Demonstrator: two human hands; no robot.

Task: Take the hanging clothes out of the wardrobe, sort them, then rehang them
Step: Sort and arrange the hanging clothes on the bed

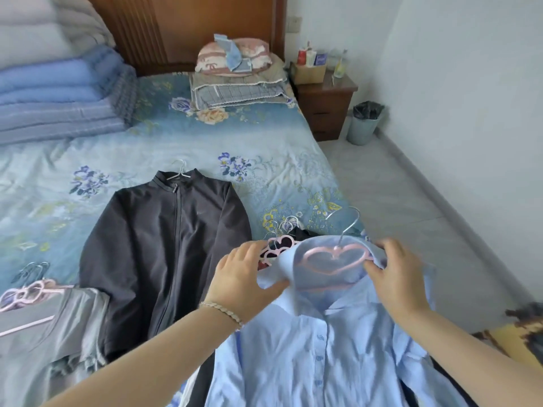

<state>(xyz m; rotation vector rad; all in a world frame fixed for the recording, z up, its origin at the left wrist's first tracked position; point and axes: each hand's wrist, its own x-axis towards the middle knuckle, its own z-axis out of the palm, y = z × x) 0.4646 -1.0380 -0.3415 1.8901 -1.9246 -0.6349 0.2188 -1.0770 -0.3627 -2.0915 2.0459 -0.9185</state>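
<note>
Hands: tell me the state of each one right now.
Left hand: grips the light blue shirt at its collar.
Right hand: pinches the same collar on the opposite side.

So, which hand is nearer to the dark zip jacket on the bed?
Left. The left hand grips the collar of the light blue shirt just right of the dark zip jacket; the right hand holds the collar's other side, farther away.

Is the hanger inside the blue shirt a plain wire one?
No, the hanger in the blue shirt is pink, heart-shaped, with a metal hook.
</note>
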